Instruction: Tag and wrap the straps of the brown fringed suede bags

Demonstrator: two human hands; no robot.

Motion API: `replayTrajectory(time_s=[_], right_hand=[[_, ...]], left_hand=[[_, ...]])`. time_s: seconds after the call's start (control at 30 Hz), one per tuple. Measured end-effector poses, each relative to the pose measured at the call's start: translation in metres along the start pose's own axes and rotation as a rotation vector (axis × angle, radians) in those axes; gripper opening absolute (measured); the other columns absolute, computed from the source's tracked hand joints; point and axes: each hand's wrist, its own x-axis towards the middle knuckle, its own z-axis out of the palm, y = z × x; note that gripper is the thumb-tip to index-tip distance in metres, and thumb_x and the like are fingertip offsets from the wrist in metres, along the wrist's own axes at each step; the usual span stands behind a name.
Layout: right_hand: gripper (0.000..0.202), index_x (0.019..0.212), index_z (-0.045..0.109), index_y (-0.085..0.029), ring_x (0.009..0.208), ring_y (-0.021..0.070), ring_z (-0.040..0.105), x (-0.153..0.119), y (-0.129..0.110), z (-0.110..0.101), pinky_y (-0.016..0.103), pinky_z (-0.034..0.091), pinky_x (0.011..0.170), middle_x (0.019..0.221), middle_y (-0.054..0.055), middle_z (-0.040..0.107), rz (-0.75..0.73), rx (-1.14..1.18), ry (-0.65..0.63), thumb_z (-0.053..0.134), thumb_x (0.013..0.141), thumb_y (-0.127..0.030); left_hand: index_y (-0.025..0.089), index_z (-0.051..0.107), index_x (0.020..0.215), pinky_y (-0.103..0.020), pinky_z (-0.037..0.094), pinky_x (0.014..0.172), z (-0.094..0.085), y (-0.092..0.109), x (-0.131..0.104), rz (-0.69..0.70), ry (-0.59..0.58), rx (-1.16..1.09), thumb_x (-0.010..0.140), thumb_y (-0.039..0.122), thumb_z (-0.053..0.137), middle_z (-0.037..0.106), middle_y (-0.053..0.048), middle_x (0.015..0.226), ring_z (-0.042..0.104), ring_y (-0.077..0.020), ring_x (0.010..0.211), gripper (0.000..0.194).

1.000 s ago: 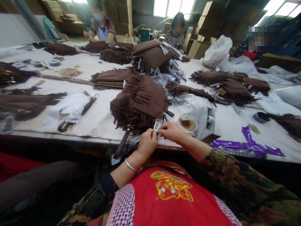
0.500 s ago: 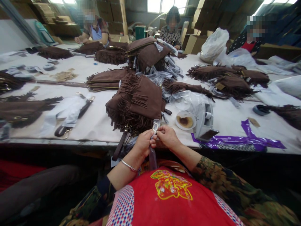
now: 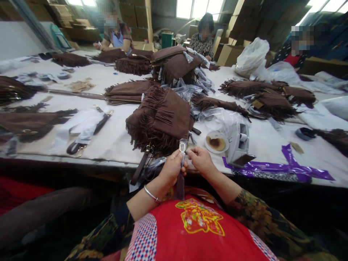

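My left hand (image 3: pixel 173 167) is closed around a dark strap (image 3: pixel 179 185) at the table's front edge. A metal ring (image 3: pixel 182 146) with clear plastic on it pokes up above the left thumb, and the strap's lower part hangs over my red apron (image 3: pixel 198 235). Just right of the ring, my right hand (image 3: pixel 201 159) has thumb and forefinger pinched together; whatever is between them is too small to make out. Directly beyond both hands lies a brown fringed bag (image 3: pixel 174 112), with a short wrist strap (image 3: pixel 140 168) hanging from it over the edge.
A tape dispenser (image 3: pixel 239 145) and a small dish with brown stains (image 3: pixel 216 142) stand right of my hands. Purple tape (image 3: pixel 282 167) runs along the front edge. More fringed bags (image 3: pixel 176 65) are piled behind. Several co-workers sit across the table, one a person in patterned clothes (image 3: pixel 201 45).
My right fingers have come away from the ring, slightly to the right. My left hand keeps its hold on the strap. The whole view has shifted a little.
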Motion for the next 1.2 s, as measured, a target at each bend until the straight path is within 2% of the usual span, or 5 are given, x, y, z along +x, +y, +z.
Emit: replayTrajectory(time_s=[0.23, 0.67, 0.87, 1.07, 1.2], right_hand=[[0.036, 0.074, 0.059, -0.017, 0.039, 0.0093, 0.045, -0.015, -0.007, -0.003, 0.021, 0.034, 0.039, 0.050, -0.004, 0.054, 0.259, 0.630, -0.241, 0.074, 0.069, -0.050], [0.022, 0.075, 0.046, -0.020, 0.043, 0.0070, 0.027, -0.017, -0.012, -0.014, 0.021, 0.032, 0.046, 0.051, -0.010, 0.033, 0.311, 0.881, -0.565, 0.065, 0.078, -0.032], [0.033, 0.075, 0.053, -0.018, 0.044, 0.0092, 0.038, -0.014, -0.005, -0.018, 0.023, 0.029, 0.044, 0.054, -0.005, 0.049, 0.213, 0.436, -0.387, 0.061, 0.081, -0.050], [0.028, 0.073, 0.062, -0.017, 0.060, 0.0155, 0.053, -0.020, -0.010, -0.011, 0.027, 0.033, 0.057, 0.065, 0.005, 0.062, -0.303, -0.520, -0.007, 0.052, 0.090, -0.038], [0.024, 0.085, 0.064, -0.015, 0.064, 0.0191, 0.056, -0.033, -0.014, -0.006, 0.031, 0.033, 0.060, 0.074, 0.013, 0.066, -0.513, -0.878, 0.022, 0.044, 0.095, -0.023]], left_hand=[[0.023, 0.055, 0.130, -0.023, 0.048, 0.050, -0.007, 0.006, 0.001, 0.078, -0.114, 0.316, 0.088, 0.038, 0.056, 0.066, -0.002, 0.075, 0.061, -0.0140, 0.054, 0.044], [0.012, 0.063, 0.083, -0.021, 0.049, 0.057, -0.016, 0.002, 0.015, -0.161, -0.137, -0.191, 0.074, 0.029, 0.076, 0.063, -0.005, 0.072, 0.057, -0.0092, 0.059, 0.023], [0.013, 0.062, 0.070, -0.019, 0.036, 0.045, -0.012, 0.008, 0.008, 0.019, 0.116, 0.094, 0.070, 0.029, 0.073, 0.053, 0.002, 0.056, 0.046, -0.0071, 0.047, 0.018], [0.015, 0.070, 0.065, -0.022, 0.037, 0.053, -0.007, 0.013, 0.004, 0.284, 0.297, 0.556, 0.073, 0.024, 0.064, 0.061, -0.002, 0.058, 0.052, -0.0120, 0.054, 0.013], [0.015, 0.072, 0.067, -0.023, 0.038, 0.056, -0.005, 0.012, 0.001, 0.301, 0.270, 0.565, 0.076, 0.027, 0.062, 0.063, -0.002, 0.059, 0.054, -0.0140, 0.058, 0.018]])
